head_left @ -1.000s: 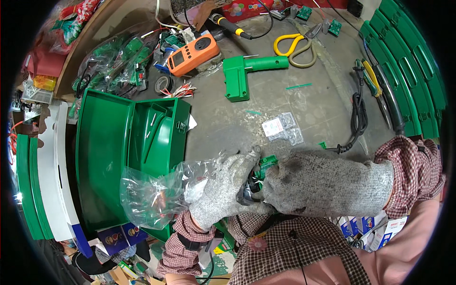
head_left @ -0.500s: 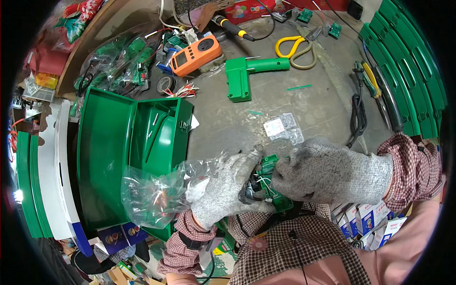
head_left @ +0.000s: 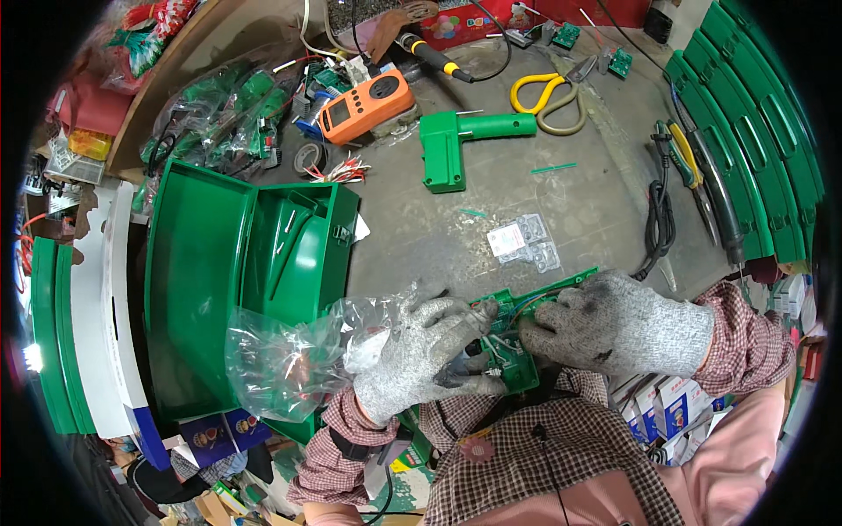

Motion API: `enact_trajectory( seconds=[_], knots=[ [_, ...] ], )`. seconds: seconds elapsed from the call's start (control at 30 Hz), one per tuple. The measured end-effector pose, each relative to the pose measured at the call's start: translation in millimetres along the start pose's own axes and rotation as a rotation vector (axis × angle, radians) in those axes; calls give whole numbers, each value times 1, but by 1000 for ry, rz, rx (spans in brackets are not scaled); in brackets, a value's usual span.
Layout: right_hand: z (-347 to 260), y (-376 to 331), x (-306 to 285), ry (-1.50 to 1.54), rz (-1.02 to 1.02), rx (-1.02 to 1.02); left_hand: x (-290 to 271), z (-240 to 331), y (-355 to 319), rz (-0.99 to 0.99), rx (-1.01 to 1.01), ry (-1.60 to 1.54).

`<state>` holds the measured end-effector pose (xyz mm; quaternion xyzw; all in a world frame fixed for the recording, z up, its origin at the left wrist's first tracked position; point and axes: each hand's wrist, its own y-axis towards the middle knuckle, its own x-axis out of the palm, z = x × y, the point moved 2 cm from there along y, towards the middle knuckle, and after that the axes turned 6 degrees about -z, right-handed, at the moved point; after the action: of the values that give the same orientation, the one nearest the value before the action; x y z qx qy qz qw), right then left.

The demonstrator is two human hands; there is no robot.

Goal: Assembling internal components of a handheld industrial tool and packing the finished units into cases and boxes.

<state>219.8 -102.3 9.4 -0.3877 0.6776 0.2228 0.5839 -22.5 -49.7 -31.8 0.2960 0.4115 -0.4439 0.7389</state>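
Both my hands wear grey knit gloves with dark stains. My left hand (head_left: 425,355) is closed around the left side of an open green plastic housing (head_left: 524,375), held low at the near edge of the table. White wires and a circuit board show inside it, partly hidden by my fingers. My right hand (head_left: 627,320) pinches a long green plastic cover (head_left: 568,282), tilted up at the housing's right side. Thin coloured wires (head_left: 526,304) run between the two parts. A clear plastic bag (head_left: 285,364) lies beside my left hand.
An open green metal case (head_left: 197,289) stands left. Beyond my hands lie a clear blister pack (head_left: 524,244), a green pistol-shaped tool (head_left: 443,153), an orange meter (head_left: 367,103) and yellow-handled scissors (head_left: 548,92). Pliers (head_left: 688,162) and a black cable (head_left: 660,215) lie right, near stacked green cases (head_left: 745,131).
My right hand has shifted slightly right, away from the housing. The long green cover now shows tilted beyond its fingers, and more of the wiring is exposed. My left hand stays nearly in place.
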Motion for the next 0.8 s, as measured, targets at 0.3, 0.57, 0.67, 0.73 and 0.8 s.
enact_trajectory(
  seconds=[0.3, 0.57, 0.67, 0.73, 0.8],
  knots=[
    [5, -8, 19, 4, 199, -31, -1, 2, 7, -68, 3, 66],
    [5, -11, 14, 159, -2, 16, -6, 2, 8, -76, -12, 10],
    [14, -14, 1, 226, -46, 75, -6, 1, 9, -113, -13, 12],
    [12, -12, 2, 213, -50, 81, -7, 2, 11, -137, -3, 33],
    [10, -10, 10, 197, -53, 82, -7, 3, 13, -189, -28, 2]
  ],
)
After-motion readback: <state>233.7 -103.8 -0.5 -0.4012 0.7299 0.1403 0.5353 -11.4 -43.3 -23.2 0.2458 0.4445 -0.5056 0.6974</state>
